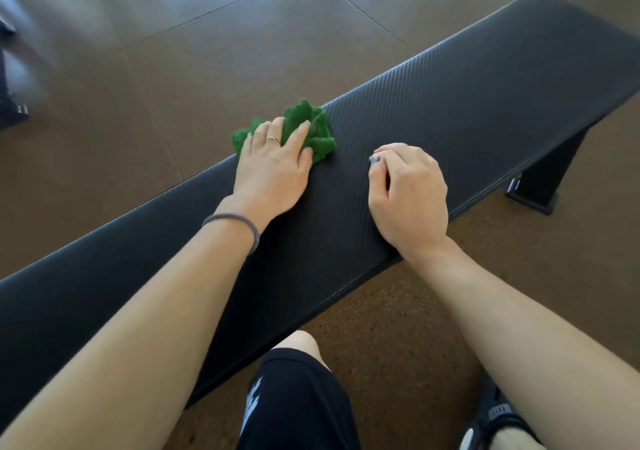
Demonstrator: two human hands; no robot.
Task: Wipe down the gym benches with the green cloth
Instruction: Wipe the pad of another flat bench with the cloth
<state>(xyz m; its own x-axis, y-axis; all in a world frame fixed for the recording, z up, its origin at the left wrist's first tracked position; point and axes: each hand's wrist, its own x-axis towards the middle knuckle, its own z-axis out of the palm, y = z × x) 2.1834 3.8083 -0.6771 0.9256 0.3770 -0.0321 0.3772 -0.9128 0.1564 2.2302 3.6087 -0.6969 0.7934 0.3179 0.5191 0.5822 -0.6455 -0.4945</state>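
Observation:
A long black padded gym bench (467, 103) runs diagonally from lower left to upper right. A crumpled green cloth (317, 127) lies at the bench's far edge, partly overhanging it. My left hand (273, 165) presses down on the cloth with its fingers laid flat over it. My right hand (408, 189) rests on the bench top to the right of the cloth, its fingers curled under and holding nothing.
Brown tiled floor (214, 33) surrounds the bench. One black bench leg (550, 172) stands at the right. My knee in black shorts (298, 397) and a shoe (495, 415) are at the near side. A dark blurred object (10, 110) sits at the left edge.

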